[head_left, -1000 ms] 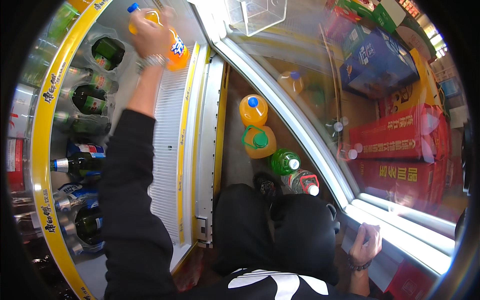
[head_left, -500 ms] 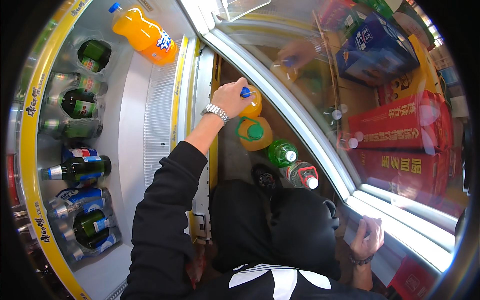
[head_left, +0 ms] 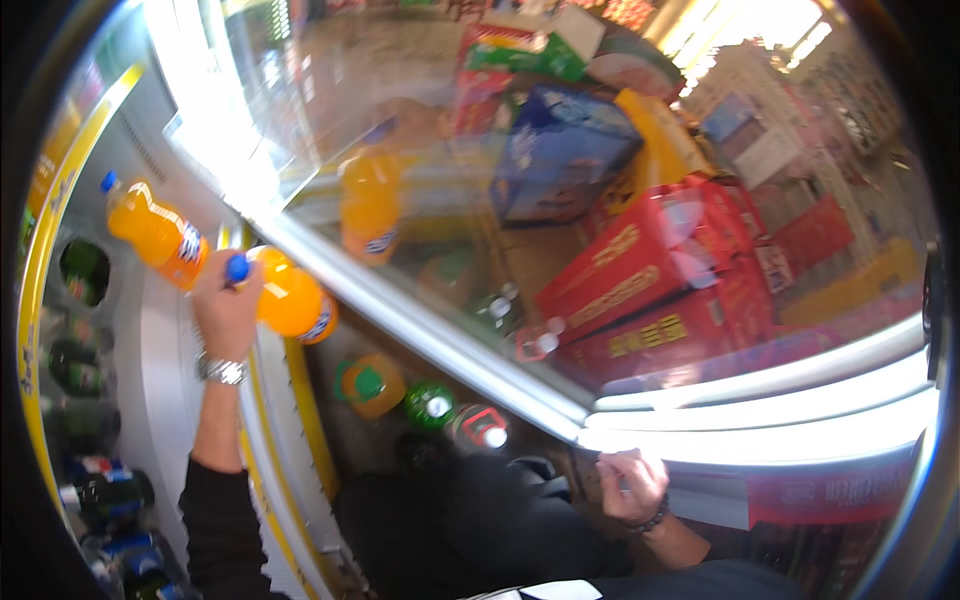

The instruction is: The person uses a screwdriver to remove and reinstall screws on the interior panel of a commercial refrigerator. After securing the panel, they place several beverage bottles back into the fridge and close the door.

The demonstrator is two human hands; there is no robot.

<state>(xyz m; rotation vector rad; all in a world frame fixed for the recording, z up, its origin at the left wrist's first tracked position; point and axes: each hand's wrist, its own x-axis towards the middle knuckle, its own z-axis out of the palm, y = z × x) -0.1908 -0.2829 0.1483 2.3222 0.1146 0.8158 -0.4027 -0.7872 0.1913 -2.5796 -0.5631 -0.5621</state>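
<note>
My left hand (head_left: pixel 226 310) grips a large orange soda bottle (head_left: pixel 292 295) by its neck, just below the blue cap. The bottle is tilted, its base pointing away from the hand, over the yellow-edged front of an open fridge. Behind the hand, another orange soda bottle (head_left: pixel 155 228) with a blue cap lies slanted inside the fridge. My right hand (head_left: pixel 632 487), with a beaded bracelet, is loosely closed against the white edge of the glass door (head_left: pixel 700 430); I see nothing in its fingers.
On the floor stand an orange bottle with a green handle (head_left: pixel 372 386), a green bottle (head_left: pixel 425 402) and a clear one with a red handle (head_left: pixel 470 428). Green bottles (head_left: pixel 84 272) line the fridge at left. Red cartons (head_left: pixel 625 280) and a blue box (head_left: pixel 560 155) show through the door glass.
My left hand has lifted the orange soda bottle off the floor and carried it left to the fridge. My view has turned. My right hand stays at the door edge.
</note>
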